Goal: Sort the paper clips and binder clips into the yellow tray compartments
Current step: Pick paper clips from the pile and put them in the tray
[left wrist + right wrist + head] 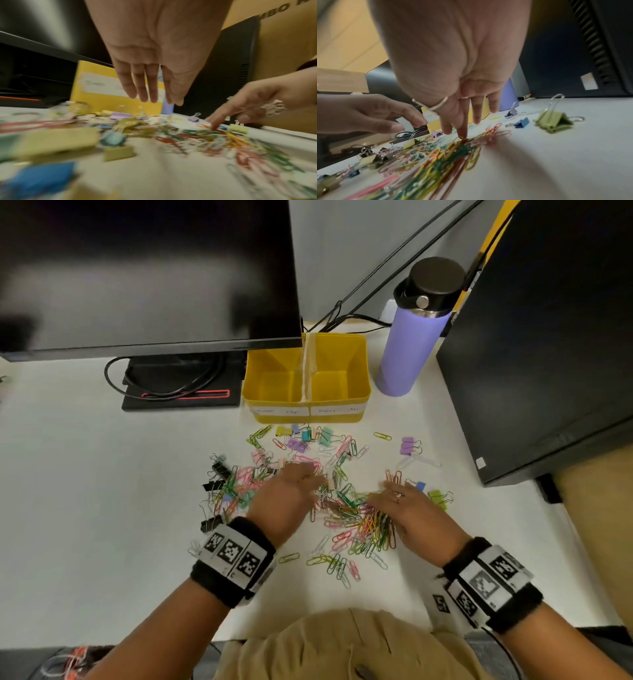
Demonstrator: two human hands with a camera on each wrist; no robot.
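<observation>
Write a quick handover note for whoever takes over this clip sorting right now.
Left hand: open, fingers straight, over the clip pile, holding nothing.
Right hand: open, a fingertip touching the paper clips, nothing gripped.
Yellow tray: behind the pile, both compartments look empty.
Binder clips and paper clips lie mixed on the desk.
Done: nothing sorted. Left: all of it.
</observation>
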